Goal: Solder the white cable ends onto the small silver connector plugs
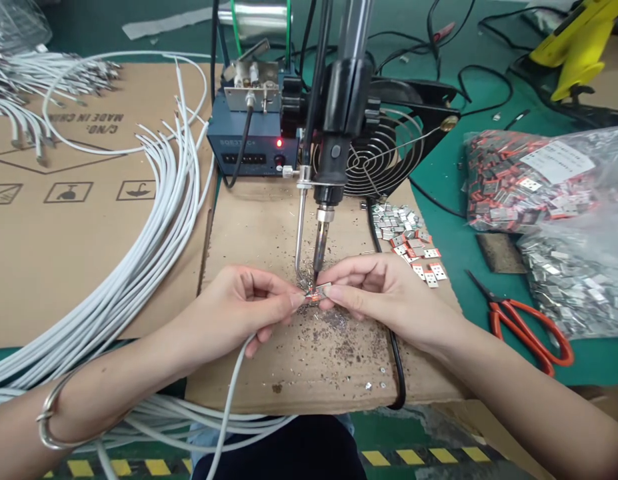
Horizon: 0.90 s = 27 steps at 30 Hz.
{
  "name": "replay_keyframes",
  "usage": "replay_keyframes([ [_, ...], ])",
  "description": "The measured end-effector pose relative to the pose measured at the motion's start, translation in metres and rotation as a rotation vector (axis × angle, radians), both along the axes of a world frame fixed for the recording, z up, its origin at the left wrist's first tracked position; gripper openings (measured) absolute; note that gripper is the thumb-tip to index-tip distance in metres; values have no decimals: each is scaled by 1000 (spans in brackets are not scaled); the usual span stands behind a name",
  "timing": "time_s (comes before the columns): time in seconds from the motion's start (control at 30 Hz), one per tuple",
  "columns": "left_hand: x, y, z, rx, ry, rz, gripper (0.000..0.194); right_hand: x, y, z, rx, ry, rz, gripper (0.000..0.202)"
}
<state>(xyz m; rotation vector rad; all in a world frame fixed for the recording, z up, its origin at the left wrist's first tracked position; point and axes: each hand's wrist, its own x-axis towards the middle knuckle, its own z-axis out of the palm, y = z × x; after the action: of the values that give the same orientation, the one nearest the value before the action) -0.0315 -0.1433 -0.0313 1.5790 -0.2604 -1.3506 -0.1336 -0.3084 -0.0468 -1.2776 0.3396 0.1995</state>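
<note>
My left hand (261, 303) pinches the end of a white cable (232, 380), which hangs down from under my fingers toward my lap. Between the thumb and finger of my right hand (371, 290) is a small USB connector (319, 292) with a metal shell and an orange-red part. The cable end and the connector meet directly under the tip of a mounted soldering iron (320, 247). Beside that tip, a thin metal solder feed tube (301, 230) curves down. Whether the tip touches the joint is too small to tell.
A blue solder feeder (246, 143) with a lit red lamp and a black fan (369, 157) stand behind. Loose USB connectors (413, 250) lie right, near bagged connectors (529, 180) and red-handled scissors (529, 327). White cables (173, 220) spread over cardboard at left.
</note>
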Motion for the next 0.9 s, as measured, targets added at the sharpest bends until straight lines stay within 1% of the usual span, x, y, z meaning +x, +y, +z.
replay_keyframes([
  [0.17,-1,1,-2,-13,6,16,20,1,0,1,17,13,0,5],
  [0.4,0,2,-3,2,12,1,20,0,-1,-1,15,10,9,6],
  [0.6,0,1,-3,12,-23,-20,22,1,1,-1,-7,14,-20,5],
  [0.77,0,2,-3,-4,-14,-10,21,2,0,0,6,-1,-6,7],
  [0.9,1,1,-3,28,-27,-17,20,2,1,1,-26,21,-26,6],
])
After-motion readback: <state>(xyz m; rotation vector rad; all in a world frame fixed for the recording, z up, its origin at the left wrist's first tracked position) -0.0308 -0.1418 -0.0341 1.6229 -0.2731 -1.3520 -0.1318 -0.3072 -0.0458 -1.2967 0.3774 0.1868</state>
